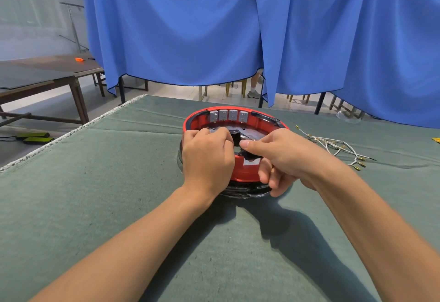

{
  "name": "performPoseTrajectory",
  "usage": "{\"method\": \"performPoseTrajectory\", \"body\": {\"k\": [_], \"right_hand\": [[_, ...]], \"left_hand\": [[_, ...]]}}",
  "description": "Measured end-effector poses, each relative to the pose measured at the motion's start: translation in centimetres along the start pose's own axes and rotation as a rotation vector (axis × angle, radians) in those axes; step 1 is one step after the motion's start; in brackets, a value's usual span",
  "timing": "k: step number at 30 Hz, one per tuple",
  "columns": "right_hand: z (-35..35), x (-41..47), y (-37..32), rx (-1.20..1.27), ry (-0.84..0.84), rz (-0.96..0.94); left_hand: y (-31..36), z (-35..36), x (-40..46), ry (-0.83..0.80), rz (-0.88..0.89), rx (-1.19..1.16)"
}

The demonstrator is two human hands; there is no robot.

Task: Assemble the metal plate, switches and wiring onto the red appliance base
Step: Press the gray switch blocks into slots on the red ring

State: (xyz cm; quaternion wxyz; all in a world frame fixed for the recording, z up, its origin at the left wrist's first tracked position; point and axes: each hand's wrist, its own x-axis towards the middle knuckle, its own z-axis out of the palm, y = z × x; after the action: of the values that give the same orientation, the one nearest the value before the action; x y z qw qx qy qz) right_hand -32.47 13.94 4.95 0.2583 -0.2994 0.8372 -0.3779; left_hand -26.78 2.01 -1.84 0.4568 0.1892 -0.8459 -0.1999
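Both hands are working inside the red base (245, 175), sitting mid-surface (119, 194). The left hand (206, 152) is curling over the plate (252, 131); the right hand (285, 156) is pinching a black part (250, 155). A slip could unseat it, and the wires (333, 145) are lying loose.

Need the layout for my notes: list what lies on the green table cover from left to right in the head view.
Left hand → red appliance base → right hand → bundle of white wires → a yellow item, cut off at the right edge.
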Motion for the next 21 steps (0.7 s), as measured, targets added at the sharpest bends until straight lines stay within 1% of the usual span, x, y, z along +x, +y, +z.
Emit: {"method": "performPoseTrajectory", "body": {"k": [4, 11, 12, 14, 17, 18, 20, 21], "right_hand": [[0.1, -0.2, 0.2, -0.024, -0.022, 0.024], [-0.6, -0.2, 0.6, -0.006, 0.009, 0.015], [-0.9, -0.2, 0.6, 0.014, 0.036, 0.024], [-1.7, -0.2, 0.8, 0.013, 0.149, 0.031], [-2.7, 0.1, 1.6, -0.198, 0.361, -0.028], [-2.7, 0.2, 1.6, -0.246, 0.398, -0.031], [-2.1, 0.2, 1.5, -0.306, 0.405, 0.0], [-1.6, 0.3, 1.4, -0.378, 0.409, 0.024]], "left_hand": [[0.0, 0.1, -0.1, 0.01, 0.002, -0.003], [-0.3, 0.0, 0.0, 0.009, 0.028, -0.01], [-0.3, 0.0, 0.0, 0.005, 0.035, -0.013], [-0.4, 0.0, 0.1, 0.001, 0.043, -0.02], [-0.5, 0.0, 0.1, -0.007, 0.039, -0.032], [-0.5, 0.0, 0.1, -0.008, 0.037, -0.036], [-0.5, 0.0, 0.2, -0.007, 0.038, -0.038], [-0.5, 0.0, 0.2, -0.008, 0.04, -0.036]]}}
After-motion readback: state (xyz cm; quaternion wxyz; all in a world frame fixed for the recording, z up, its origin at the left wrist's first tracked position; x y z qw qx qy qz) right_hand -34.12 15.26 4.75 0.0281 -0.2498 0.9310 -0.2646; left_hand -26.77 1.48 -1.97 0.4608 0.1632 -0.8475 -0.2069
